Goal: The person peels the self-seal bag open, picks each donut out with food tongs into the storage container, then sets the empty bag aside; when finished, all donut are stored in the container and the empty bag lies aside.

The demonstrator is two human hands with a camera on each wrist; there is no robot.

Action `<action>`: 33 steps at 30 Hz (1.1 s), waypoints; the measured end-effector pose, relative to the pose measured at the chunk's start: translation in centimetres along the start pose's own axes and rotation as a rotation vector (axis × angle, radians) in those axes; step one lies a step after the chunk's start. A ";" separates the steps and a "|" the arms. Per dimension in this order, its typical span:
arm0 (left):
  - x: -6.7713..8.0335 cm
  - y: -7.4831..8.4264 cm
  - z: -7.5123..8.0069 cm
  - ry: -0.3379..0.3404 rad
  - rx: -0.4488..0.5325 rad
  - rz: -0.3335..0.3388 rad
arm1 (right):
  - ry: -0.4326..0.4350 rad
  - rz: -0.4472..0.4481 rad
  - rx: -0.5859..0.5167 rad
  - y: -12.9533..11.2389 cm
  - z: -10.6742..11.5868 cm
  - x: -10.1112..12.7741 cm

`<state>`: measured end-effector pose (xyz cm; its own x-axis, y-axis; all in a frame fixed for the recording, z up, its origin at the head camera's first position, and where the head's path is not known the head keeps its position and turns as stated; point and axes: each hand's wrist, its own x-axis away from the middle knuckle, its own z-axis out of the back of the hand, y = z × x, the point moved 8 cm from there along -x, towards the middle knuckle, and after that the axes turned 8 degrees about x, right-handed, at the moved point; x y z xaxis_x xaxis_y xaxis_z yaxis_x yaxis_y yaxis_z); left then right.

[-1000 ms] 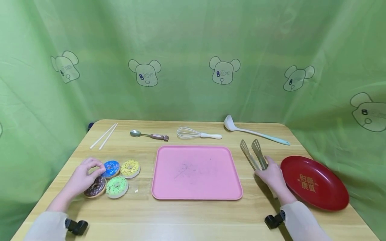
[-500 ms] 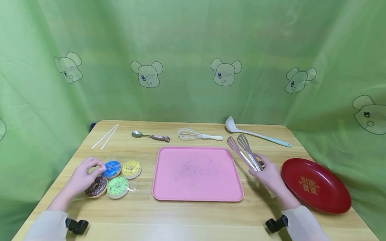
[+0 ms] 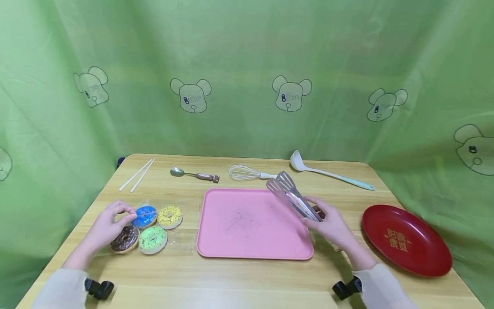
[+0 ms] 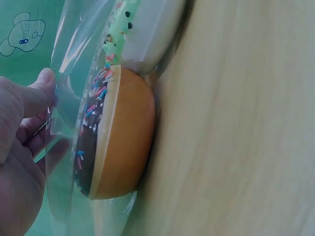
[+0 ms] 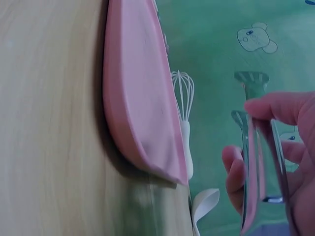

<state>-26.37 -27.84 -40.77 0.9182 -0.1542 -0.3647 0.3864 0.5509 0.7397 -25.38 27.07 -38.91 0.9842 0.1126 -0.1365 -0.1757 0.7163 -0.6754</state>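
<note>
My left hand pinches the edge of a clear plastic wrapper that covers the toy donuts. Under that film lie a blue donut, a yellow one, a green one and a brown one with sprinkles. In my right hand are metal serving tongs with slotted ends, held between thumb and fingers. Their two arms stand a little apart with nothing between them, and in the head view they overlap the right part of a pink tray.
A red oval plate sits at the right edge of the wooden table. Along the back lie two white chopsticks, a spoon, a white whisk and a ladle. Green curtains close in the far side.
My right hand has lifted the tongs and carried them leftward, from beside the plate to over the tray's right side. The left hand keeps its pinch on the wrapper.
</note>
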 end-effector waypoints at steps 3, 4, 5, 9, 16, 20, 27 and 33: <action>0.0 0.0 0.0 -0.004 0.007 0.011 | -0.036 0.043 0.001 -0.8 -0.8 -0.1; 0.0 0.0 0.0 -0.004 0.008 0.011 | -0.047 0.057 0.002 -1.1 -1.1 -0.1; 0.0 0.1 0.0 -0.004 0.010 0.011 | -0.061 0.068 0.000 -1.4 -1.3 -0.2; -0.1 0.1 0.2 0.000 0.012 0.012 | -0.117 0.117 -0.013 -2.6 -2.5 -0.3; 0.0 0.3 0.6 0.009 0.026 0.020 | -0.201 0.174 -0.048 -4.5 -4.7 -0.4; 0.1 0.2 0.8 0.012 0.014 0.032 | -0.254 0.168 -0.063 -5.5 -6.2 -0.6; 0.0 0.0 1.0 0.024 -0.010 0.026 | -0.378 0.181 -0.122 -7.7 -9.4 -0.8; 0.0 0.1 1.0 0.030 0.009 0.023 | -0.499 0.127 -0.191 -9.1 -12.2 -1.2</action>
<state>-26.26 -28.61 -40.13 0.9239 -0.1165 -0.3645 0.3661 0.5465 0.7532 -25.24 12.08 -41.43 0.8375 0.5366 0.1034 -0.2489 0.5429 -0.8021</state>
